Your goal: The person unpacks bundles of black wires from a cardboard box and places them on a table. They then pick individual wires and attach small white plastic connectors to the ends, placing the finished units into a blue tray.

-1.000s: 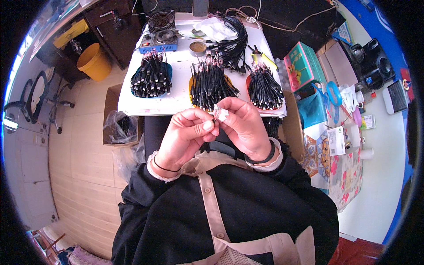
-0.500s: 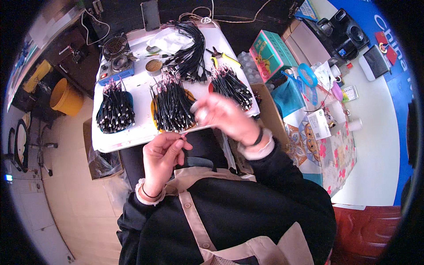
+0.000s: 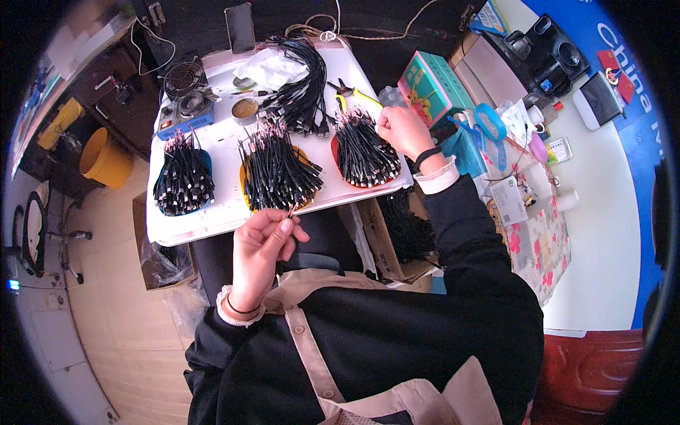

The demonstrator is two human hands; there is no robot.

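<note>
My left hand (image 3: 263,244) is pinched at the table's near edge, in front of the middle pile. Thin reddish wire ends of a cable (image 3: 291,210) poke up between its thumb and forefinger; the rest of that cable is hidden. My right hand (image 3: 405,132) has its fingers curled at the right edge of the right pile of black cables (image 3: 365,152), which lies on a red tray (image 3: 335,146). What those fingers grip, if anything, is hidden. Other short black cables with metal plugs and stripped ends fill the middle pile (image 3: 276,166) on a yellow tray and the left pile (image 3: 183,177) on a blue one.
Yellow-handled pliers (image 3: 354,93) lie behind the right pile. Farther back are a long cable bundle (image 3: 304,78), a round tin (image 3: 245,110) and a small blue device (image 3: 188,117). A cardboard box with black cables (image 3: 407,230) stands below the table's right side.
My right hand has moved right and away from me, from beside the middle pile to the right pile's edge. My left hand keeps its pinch at nearly the same spot.
</note>
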